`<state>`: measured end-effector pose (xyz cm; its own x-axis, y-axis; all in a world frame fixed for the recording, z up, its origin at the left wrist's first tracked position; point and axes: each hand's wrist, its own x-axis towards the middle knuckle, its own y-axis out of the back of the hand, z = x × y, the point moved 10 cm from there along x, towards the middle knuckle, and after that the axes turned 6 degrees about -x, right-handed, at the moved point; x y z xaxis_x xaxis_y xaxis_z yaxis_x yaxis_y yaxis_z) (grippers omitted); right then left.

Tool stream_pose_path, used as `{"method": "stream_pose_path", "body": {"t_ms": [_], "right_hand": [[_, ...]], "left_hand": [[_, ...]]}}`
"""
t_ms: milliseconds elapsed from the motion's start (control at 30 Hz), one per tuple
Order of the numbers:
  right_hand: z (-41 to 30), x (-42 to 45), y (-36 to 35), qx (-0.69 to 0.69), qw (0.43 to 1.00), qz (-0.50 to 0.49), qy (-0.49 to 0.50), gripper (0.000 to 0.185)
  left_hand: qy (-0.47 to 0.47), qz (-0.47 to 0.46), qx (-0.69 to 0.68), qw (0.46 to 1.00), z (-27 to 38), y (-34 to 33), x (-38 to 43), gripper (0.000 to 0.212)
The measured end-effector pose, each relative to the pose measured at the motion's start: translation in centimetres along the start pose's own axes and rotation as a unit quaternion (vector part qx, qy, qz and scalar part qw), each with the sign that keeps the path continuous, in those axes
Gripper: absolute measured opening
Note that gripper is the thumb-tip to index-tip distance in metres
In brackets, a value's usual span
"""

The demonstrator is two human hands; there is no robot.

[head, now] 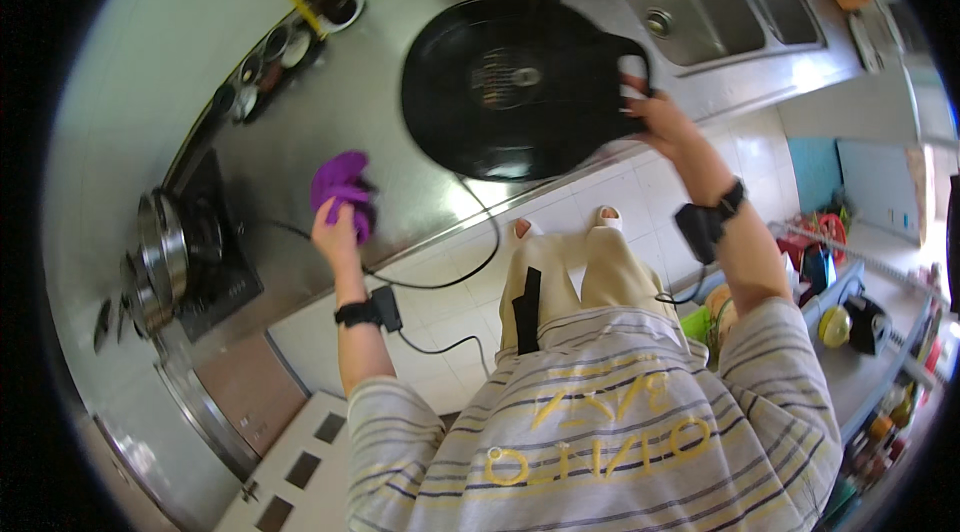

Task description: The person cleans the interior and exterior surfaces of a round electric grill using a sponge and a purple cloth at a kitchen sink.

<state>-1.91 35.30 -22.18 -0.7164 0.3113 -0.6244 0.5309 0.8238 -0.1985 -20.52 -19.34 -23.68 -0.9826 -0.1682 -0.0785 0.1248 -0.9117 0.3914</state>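
Observation:
My right hand [660, 116] grips the loop handle of a round black kitchen appliance [450, 93], which is glossy and bears printed writing and a small emblem on its face. The appliance is over the steel counter [300, 134]; whether its far side touches the counter is hidden. My left hand [334, 232] holds a bunched purple cloth [341, 176] over the counter, to the left of the appliance and apart from it. A black cord [495, 239] comes out from behind the appliance's near edge, loops past the counter's front edge and runs behind my left hand.
A double-bowl steel sink [697, 3] lies at the far right. Seasoning jars [259, 71] line the wall at left. Stacked steel pots [161, 247] stand by a black cooktop [217, 269]. A crowded shelf [847, 382] is at my right side.

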Motion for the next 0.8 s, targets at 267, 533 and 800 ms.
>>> {"method": "stream_pose_path", "body": {"t_ms": [267, 533, 800], "right_hand": [[3.3, 3.0, -13.8, 0.05, 0.998, 0.042, 0.01, 0.029], [2.3, 2.2, -20.5, -0.033, 0.99, -0.126, -0.051, 0.068], [-0.6, 1.8, -10.1, -0.037, 0.972, -0.233, -0.02, 0.061]], "left_hand": [[-0.023, 0.025, -0.194, 0.98, 8.3, -0.7, -9.3, 0.021], [-0.179, -0.162, 0.087, 0.967, 8.8, -15.8, -20.4, 0.039], [-0.315, -0.148, 0.235, 0.907, 14.1, -31.6, -18.4, 0.046]]}}
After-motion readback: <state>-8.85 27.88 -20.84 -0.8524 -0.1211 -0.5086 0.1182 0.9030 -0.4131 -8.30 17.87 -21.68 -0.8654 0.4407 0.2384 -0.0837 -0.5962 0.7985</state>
